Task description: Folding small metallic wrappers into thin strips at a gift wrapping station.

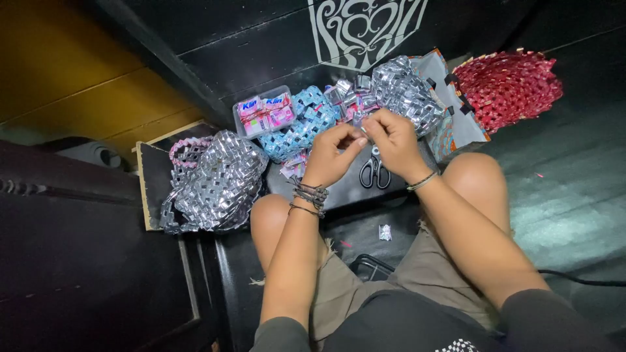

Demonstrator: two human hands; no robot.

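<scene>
The left hand [331, 153] and right hand [391, 140] meet above a dark board [339, 189] that lies across the person's knees. Both grips are pinched shut on one small silver strip [364, 130] held between the fingertips, thumb against forefinger on each side; the strip sits in the air just over the board's far edge, and is too small to make out further. The left wrist wears several dark bracelets [310, 194], the right wrist a thin band [422, 181].

On the board, just below the right hand, lie black-handled scissors [374, 171], blades pointing away from the person. Past the board's far edge sits a clear box [263, 111] of pink and blue packets, touching a blue woven piece [301, 124] to its right. Loose folded wrappers [352, 94] lie between that and a silver woven piece [409, 91] at the far right. Well beyond that, on the floor, rests a red woven basket [508, 88].

At the left, on a light-edged panel [149, 189], stands a silver woven bag [215, 182] with a pink handle [184, 148], beside the left knee. One small silver scrap [385, 232] lies on the floor between the knees.
</scene>
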